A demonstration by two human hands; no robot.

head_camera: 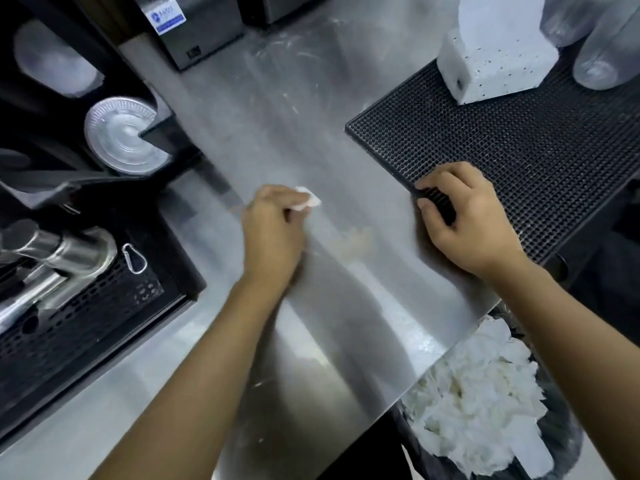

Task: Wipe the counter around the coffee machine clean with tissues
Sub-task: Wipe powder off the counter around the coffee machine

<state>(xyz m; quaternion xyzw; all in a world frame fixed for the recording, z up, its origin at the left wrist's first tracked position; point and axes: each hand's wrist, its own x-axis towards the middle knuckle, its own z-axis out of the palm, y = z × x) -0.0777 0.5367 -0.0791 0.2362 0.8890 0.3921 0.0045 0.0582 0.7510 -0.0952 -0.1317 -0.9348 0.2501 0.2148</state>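
Note:
My left hand (pixel 273 230) is closed around a small crumpled white tissue (pixel 307 199), which pokes out past the fingers, over the middle of the steel counter (pixel 277 98). A faint pale smear (pixel 353 242) lies on the counter just right of that hand. My right hand (pixel 464 216) grips the near left corner of the black rubber bar mat (pixel 519 140), thumb under its edge. The coffee machine (pixel 69 265) stands at the left, with its steel portafilter and black perforated drip tray.
A white tissue pack (pixel 495 67) sits on the far end of the mat, next to clear plastic cups (pixel 602 46). A bin full of used white tissues (pixel 478 403) stands below the counter's near right edge. A lid holder (pixel 121 140) stands at the left. A steel appliance (pixel 194 26) stands at the back.

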